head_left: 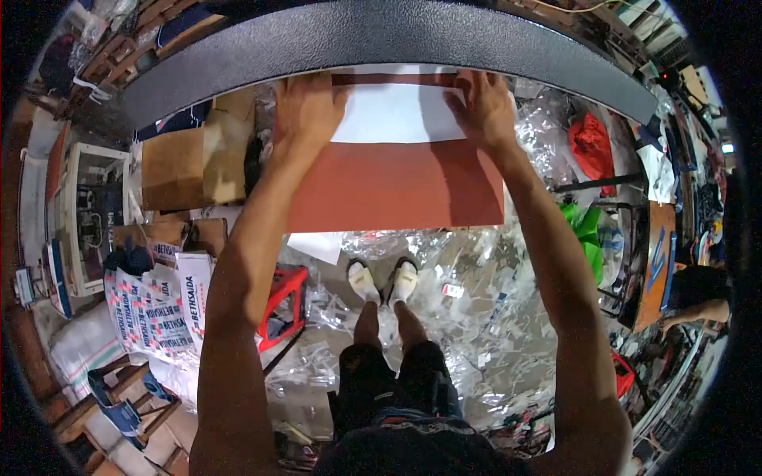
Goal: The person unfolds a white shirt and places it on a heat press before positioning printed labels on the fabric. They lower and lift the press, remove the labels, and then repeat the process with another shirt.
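Observation:
A white sheet (397,113) lies on a reddish-brown board (394,184) in front of me. My left hand (308,111) rests at the sheet's left side, fingers pointing forward and thumb apart. On the right side, my right hand (482,107) is placed the same way, its thumb spread toward the sheet. The fingertips of both hands come close to the dark textured bar (381,38) that crosses the top of the view, and are partly hidden near its edge. Neither hand is wrapped round anything that I can see.
Cardboard boxes (173,170) stand on the left, above a red stool (284,308). A red bag (591,147) and green bag (586,234) are at the right. Plastic scraps litter the floor (476,317). Another person's arm (697,313) shows at the far right.

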